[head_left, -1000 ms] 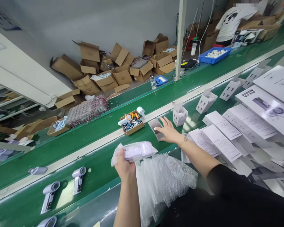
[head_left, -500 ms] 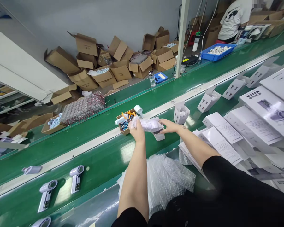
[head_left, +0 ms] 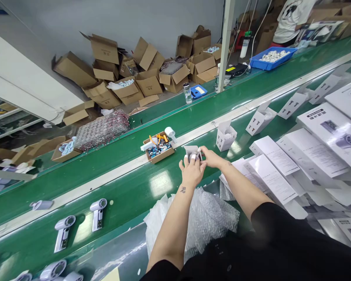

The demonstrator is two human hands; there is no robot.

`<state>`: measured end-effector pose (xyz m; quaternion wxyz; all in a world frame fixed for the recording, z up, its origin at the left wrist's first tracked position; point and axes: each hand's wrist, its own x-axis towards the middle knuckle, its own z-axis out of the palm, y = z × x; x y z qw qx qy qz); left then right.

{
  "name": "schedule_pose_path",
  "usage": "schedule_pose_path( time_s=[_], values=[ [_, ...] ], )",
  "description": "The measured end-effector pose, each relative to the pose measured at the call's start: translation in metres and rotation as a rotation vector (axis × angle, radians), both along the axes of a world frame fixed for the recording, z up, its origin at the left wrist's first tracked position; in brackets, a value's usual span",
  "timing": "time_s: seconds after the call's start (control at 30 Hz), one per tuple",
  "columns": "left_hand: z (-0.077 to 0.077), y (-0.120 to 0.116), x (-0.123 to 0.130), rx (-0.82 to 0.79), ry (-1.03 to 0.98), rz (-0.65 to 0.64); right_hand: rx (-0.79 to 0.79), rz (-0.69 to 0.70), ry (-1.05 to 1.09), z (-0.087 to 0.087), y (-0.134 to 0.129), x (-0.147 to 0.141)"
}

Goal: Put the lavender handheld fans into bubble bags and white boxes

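My right hand (head_left: 212, 158) grips the side of a small white carton (head_left: 191, 148) with its top flap up. My left hand (head_left: 192, 172) is over the carton's opening, fingers spread and fingertips pressing down at the top; two of them carry white covers. The inside of the carton is mostly hidden by the left hand. Below my forearms lies a pile of bubble wrap bags (head_left: 213, 218). Just beyond the hands is a cardboard tray (head_left: 161, 157) of small blue parts with orange-handled pliers, and a white handheld fan (head_left: 170, 133) beside it.
Several lilac handheld fans (head_left: 98, 214) lie on the green conveyor (head_left: 128, 195) at left. Open white cartons (head_left: 226, 139) stand to the right, near stacked white printed boxes (head_left: 276, 166). A post (head_left: 224, 50) rises beyond the belt. Another person (head_left: 291, 21) sits far right.
The bubble-wrapped item my left hand held has gone down into the carton, out of sight. My left hand has moved right, from gripping it to pressing at the opening.
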<state>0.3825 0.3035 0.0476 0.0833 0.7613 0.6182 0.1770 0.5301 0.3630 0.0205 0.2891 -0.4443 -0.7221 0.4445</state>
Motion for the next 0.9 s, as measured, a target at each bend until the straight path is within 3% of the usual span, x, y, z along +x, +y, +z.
schedule_pose_path(
  time_s=[0.2, 0.3, 0.37, 0.43, 0.5, 0.6, 0.7, 0.77, 0.83, 0.9],
  values=[
    [0.016, -0.031, -0.015, -0.039, -0.059, -0.052, 0.04, 0.06, -0.151, 0.014, 0.025, -0.002],
    [0.004, -0.069, -0.007, -0.306, -0.011, -0.262, 0.15, -0.046, -0.261, 0.027, 0.018, -0.004],
    [-0.015, -0.101, 0.003, -0.494, 0.017, -0.416, 0.252, -0.195, -0.275, 0.033, -0.006, -0.004],
    [-0.037, -0.129, 0.013, -0.584, 0.007, -0.486, 0.272, -0.301, -0.293, 0.031, -0.046, -0.001],
    [-0.057, -0.147, 0.018, -0.611, -0.025, -0.489, 0.145, -0.236, -0.398, 0.016, -0.096, 0.004],
    [-0.075, -0.152, 0.013, -0.611, -0.086, -0.447, -0.144, -0.02, -0.619, -0.02, -0.172, 0.014],
    [-0.075, -0.146, -0.004, -0.573, -0.161, -0.361, -0.238, -0.058, -0.675, -0.054, -0.225, 0.017],
    [-0.069, -0.145, -0.02, -0.533, -0.219, -0.292, -0.257, -0.14, -0.593, -0.066, -0.243, 0.015],
    [-0.06, -0.15, -0.035, -0.482, -0.28, -0.215, -0.264, -0.208, -0.471, -0.066, -0.249, 0.013],
    [-0.049, -0.158, -0.048, -0.46, -0.477, -0.036, -0.27, -0.244, -0.398, -0.057, -0.249, 0.012]
  ],
)
